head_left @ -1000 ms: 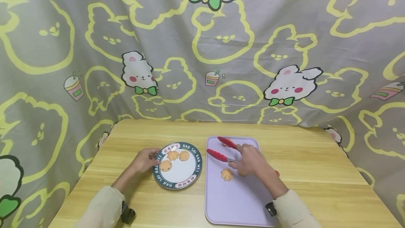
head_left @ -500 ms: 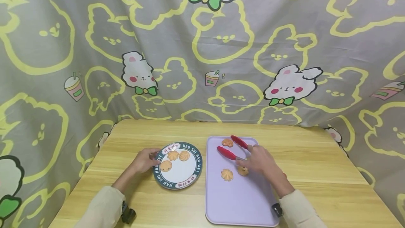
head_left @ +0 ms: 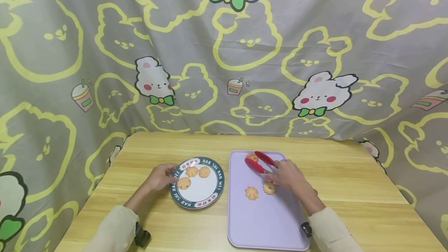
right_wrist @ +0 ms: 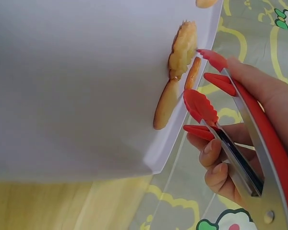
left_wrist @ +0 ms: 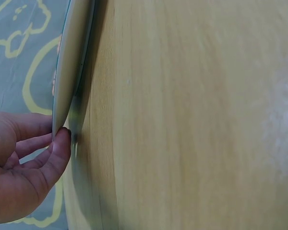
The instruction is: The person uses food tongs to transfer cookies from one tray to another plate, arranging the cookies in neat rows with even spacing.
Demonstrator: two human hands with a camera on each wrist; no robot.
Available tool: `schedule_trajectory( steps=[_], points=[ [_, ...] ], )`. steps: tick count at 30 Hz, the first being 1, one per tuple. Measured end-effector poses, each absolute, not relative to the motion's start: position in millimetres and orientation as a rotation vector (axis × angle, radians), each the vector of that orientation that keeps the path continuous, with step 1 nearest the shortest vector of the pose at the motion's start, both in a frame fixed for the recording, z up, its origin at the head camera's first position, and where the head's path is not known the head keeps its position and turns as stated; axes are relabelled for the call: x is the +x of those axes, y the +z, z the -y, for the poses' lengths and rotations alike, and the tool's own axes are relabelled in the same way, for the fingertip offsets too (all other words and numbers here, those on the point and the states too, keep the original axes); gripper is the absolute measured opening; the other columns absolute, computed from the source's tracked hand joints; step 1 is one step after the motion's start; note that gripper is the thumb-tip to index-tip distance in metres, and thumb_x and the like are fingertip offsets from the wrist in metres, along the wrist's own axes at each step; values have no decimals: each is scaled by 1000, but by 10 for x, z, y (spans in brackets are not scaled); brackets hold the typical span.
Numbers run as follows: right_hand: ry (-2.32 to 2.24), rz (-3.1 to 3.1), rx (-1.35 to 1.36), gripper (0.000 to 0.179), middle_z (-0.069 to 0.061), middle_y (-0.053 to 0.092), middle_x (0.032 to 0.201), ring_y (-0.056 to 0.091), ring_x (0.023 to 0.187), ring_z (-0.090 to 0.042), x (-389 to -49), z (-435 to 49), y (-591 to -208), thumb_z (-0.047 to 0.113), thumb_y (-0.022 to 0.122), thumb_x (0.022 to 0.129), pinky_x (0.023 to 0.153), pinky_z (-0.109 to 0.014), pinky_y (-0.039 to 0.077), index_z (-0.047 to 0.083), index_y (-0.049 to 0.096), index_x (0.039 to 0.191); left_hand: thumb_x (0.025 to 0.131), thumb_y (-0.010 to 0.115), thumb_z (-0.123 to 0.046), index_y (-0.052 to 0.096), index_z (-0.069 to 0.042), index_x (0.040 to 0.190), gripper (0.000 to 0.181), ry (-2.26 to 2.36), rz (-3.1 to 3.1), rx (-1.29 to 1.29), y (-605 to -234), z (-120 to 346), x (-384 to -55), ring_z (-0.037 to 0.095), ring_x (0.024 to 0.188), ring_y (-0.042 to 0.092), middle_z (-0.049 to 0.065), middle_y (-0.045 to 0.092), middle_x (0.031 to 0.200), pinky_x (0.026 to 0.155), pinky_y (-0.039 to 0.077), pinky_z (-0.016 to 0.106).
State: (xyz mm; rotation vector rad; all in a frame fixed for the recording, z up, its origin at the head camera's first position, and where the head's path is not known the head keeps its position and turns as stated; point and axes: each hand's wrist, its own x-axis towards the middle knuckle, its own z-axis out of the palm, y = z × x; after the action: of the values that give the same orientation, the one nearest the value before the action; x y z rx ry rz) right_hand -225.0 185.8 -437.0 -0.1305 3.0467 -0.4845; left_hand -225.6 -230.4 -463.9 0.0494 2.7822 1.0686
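Observation:
My left hand (head_left: 160, 177) pinches the rim of a round plate (head_left: 206, 194) with a dark green border, thumb and fingers on either side of it in the left wrist view. Three cookies lie on the plate, one of them a round cookie (head_left: 184, 183). In my right hand (head_left: 289, 174) I hold red-tipped metal tongs (head_left: 254, 165), their arms spread apart. The tong tips straddle a pretzel-shaped cookie (head_left: 251, 157) near the far end of a lilac tray (head_left: 262, 224). Nearer on the tray are a flower-shaped cookie (head_left: 251, 193) and another ridged cookie (head_left: 269, 188).
Plate and tray stand side by side on a wooden table (head_left: 147, 224), with a narrow strip of wood between them. A grey patterned curtain (head_left: 196, 49) hangs behind the table and at both sides.
The tongs have shifted to the right, uncovering the pretzel-shaped cookie, and their tips have drawn closer together around it. My left hand and the plate stay in place.

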Motion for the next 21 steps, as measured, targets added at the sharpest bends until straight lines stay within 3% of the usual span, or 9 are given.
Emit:
schedule_trajectory(
  steps=[7,21],
  points=[
    [-511,-3009,-85,58,-11,61,82,50,61,-17,-2251,-1845,-4347,39,77,75,47,-24,37,-1,64,115,79,69,-4,56,-1,128,51,1046,-2788,42,-4623,2297,-2263,22,89,59,13,63,101,64,54,28],
    [-505,-3058,-152,56,-5,53,67,45,59,-18,-2277,-1820,-4323,41,77,74,47,-25,33,1,66,113,78,69,-3,57,-1,128,51,1048,-2784,38,-4638,2306,-2265,23,90,59,13,64,101,66,54,29]
  ],
)
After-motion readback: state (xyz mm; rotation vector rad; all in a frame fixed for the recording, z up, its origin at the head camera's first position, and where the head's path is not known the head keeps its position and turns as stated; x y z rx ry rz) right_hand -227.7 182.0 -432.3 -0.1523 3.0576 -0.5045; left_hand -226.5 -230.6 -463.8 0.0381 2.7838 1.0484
